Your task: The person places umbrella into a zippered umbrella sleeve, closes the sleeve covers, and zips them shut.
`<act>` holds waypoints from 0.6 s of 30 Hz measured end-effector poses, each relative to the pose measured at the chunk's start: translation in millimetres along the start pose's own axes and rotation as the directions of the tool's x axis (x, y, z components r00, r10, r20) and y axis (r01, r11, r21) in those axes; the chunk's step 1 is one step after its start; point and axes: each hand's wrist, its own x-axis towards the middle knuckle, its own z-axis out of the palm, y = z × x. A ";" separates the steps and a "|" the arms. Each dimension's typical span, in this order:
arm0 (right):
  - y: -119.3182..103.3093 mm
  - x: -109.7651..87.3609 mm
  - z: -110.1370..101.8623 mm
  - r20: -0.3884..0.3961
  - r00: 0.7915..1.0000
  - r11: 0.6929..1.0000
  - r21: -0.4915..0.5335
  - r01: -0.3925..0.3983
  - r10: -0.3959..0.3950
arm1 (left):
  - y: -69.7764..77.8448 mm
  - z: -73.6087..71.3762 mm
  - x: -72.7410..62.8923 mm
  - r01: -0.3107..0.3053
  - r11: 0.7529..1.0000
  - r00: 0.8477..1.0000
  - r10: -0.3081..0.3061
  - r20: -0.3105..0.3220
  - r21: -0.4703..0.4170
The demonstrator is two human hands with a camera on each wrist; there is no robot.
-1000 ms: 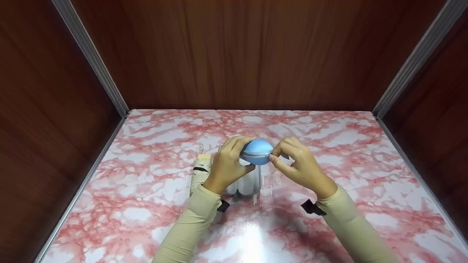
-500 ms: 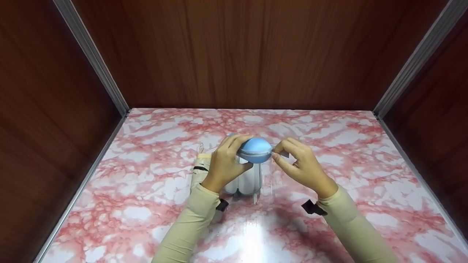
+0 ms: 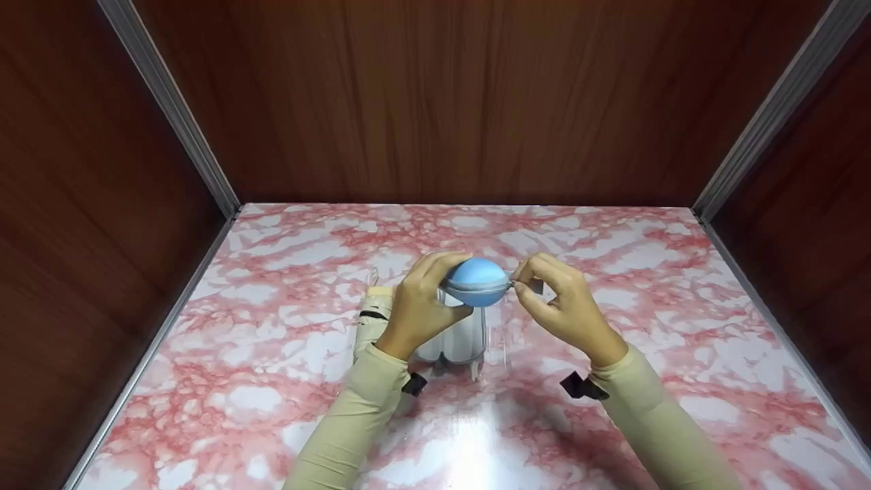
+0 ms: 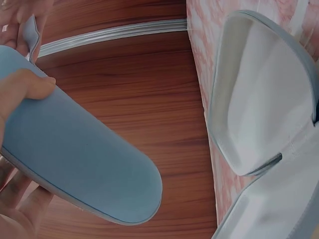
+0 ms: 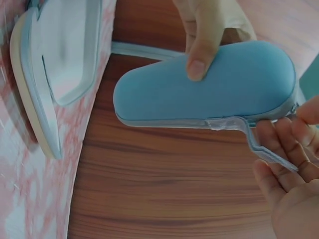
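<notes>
A light-blue zippered glasses case is held up over the table in the head view. My left hand grips it from the left, with the thumb pressed on its blue side in the right wrist view. At the case's other end, my right hand pinches the small zipper pull between thumb and finger. A grey strap hangs from the seam across the right hand's fingers. The zipper seam looks closed along the part that shows; the inside is hidden.
Below the left hand lies an opened case with pale grey inner shells, partly covered by that hand. To its left lies a beige rolled item with a black band and cord loop, like a folded umbrella. Wooden panels enclose the marbled table.
The right hand has shifted slightly right, with the zipper pull now drawn out from the case's end. The case has tilted a little while the left hand keeps its grip.
</notes>
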 end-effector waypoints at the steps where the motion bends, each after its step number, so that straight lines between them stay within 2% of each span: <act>1: 4.0 -1.4 0.5 -0.003 1.000 1.000 0.003 0.000 0.000 | 0.2 0.0 0.1 0.002 1.000 1.000 -0.002 0.000 -0.007; 4: 10.7 -3.6 1.2 -0.010 1.000 1.000 0.010 -0.001 0.002 | 0.1 0.6 0.1 0.011 1.000 1.000 -0.011 0.000 -0.028; 6: 4.9 -1.4 0.7 -0.010 1.000 1.000 0.012 -0.003 0.003 | 0.2 0.9 0.0 0.016 0.999 1.000 -0.016 0.003 -0.039; 13: 10.9 -4.2 -1.2 0.006 0.999 0.999 0.015 -0.039 0.039 | 2.3 0.7 0.0 0.022 0.997 1.000 -0.022 0.004 -0.074; 18: -11.6 3.4 -3.3 -0.012 0.999 0.999 0.027 -0.046 0.047 | 3.0 0.6 1.1 0.007 0.996 1.000 -0.007 -0.003 -0.093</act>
